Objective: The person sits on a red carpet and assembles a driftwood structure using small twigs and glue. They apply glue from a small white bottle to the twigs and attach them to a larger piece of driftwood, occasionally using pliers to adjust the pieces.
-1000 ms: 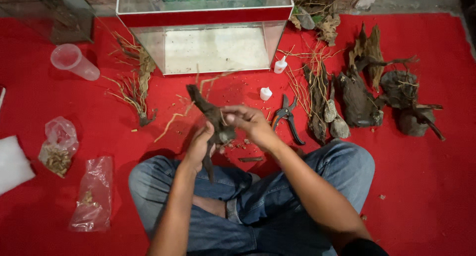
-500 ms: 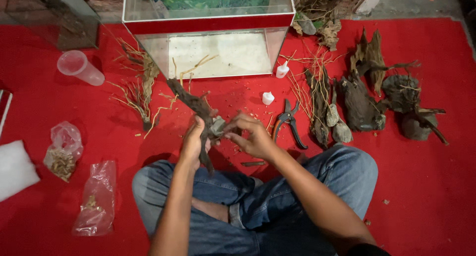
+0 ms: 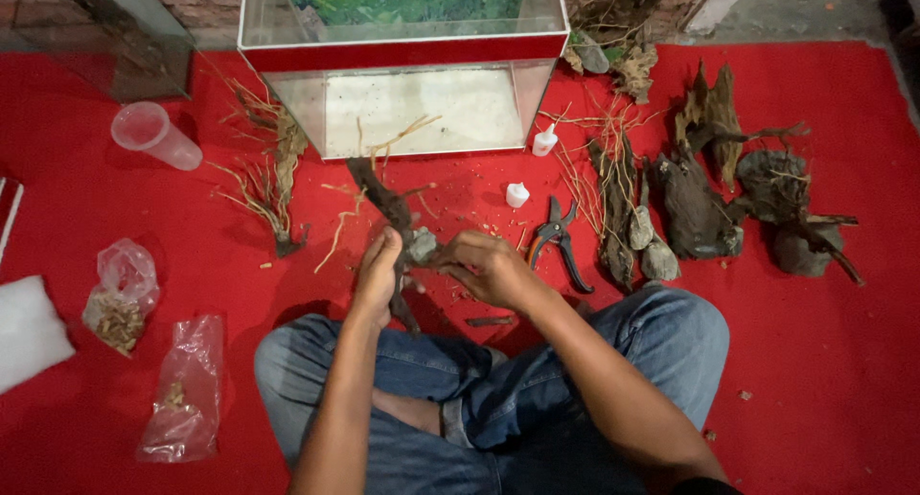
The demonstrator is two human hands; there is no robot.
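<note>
From the head view I look straight down on crossed legs in blue jeans (image 3: 575,380) on a red carpet (image 3: 843,361). My left hand (image 3: 379,275) sits just left of centre, fingers curled around a dark piece of driftwood (image 3: 383,200) that slants up from the hand toward the upper left. My right hand (image 3: 494,268) is just right of centre, fingers bent and pressed against a small grey stone (image 3: 422,244) held at the wood between both hands. So the wood and stone are at the middle of the frame, above my knees.

Right of the right hand lie black pruning shears (image 3: 559,241), apart from it. Above them stand two small white bottles (image 3: 517,195), one nearer the glass aquarium (image 3: 402,54) at top centre. Further right, a row of darker driftwood pieces (image 3: 695,207) and two loose stones (image 3: 652,246). At upper left a clear plastic cup (image 3: 153,136) lies on its side; thin roots (image 3: 273,184) lie near it. At lower left, two clear plastic bags (image 3: 182,390) and a white pad (image 3: 29,332)
</note>
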